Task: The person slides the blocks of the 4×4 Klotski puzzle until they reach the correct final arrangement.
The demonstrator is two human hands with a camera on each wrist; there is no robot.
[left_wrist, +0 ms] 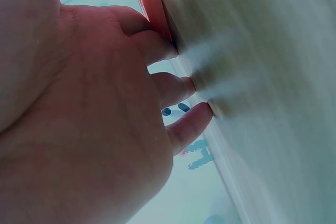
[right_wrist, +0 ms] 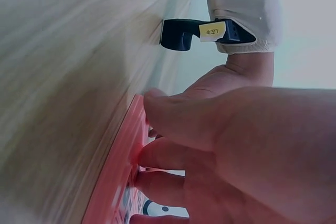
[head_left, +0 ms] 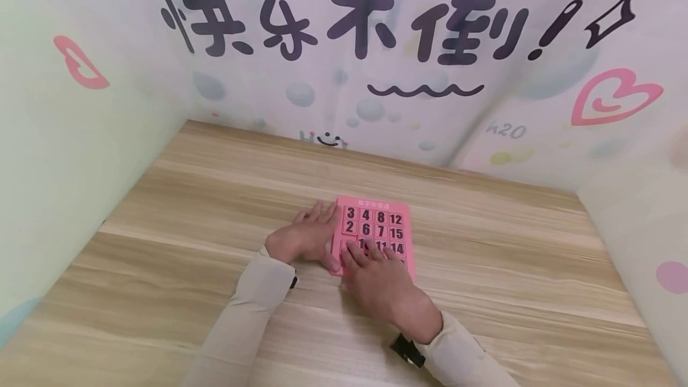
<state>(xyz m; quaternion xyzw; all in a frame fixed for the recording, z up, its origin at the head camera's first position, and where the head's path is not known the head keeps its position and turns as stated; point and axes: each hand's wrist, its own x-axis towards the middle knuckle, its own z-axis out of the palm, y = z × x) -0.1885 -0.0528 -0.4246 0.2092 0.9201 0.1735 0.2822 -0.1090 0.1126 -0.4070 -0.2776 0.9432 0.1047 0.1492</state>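
Sleeves: pale, long, ribbed at the cuffs; the right sleeve (head_left: 462,348) and the left sleeve (head_left: 236,321) both come in from the lower edge of the head view.
Wrist devices: a black device (head_left: 407,351) at the right wrist, another black device (right_wrist: 178,34) at the left, which bears a small yellow label (right_wrist: 212,31).
Right hand: the right hand (head_left: 378,279) lies over the lower part of the puzzle, released rather than clenched, its fingers loosely extended and fingertips resting on the tiles.
Left hand: the left hand (head_left: 309,237) is at the puzzle's left side, likewise unclenched, fingers reaching along the edge and thumb at the near left corner; in its wrist view some fingertips meet the wood.
Number puzzle: the pink number puzzle (head_left: 408,235) lies flat on the counter between the hands, pale Chinese lettering (head_left: 373,204) along its far border.
Tiles: black figures on pink; the far row (head_left: 373,216) reads 3, 4, 8, 12, the next 2, 6, 7, 15; then 11 and 14 show, while fingers hide most of the rest.
Counter: the counter (head_left: 500,243) has light wood grain, running back to the wall.
Backdrop: a white backdrop (head_left: 134,5) with large black characters (head_left: 362,22), a wavy line (head_left: 424,91) beneath them, a pink heart (head_left: 615,97) to the right and a small smiling face (head_left: 328,139) low down.
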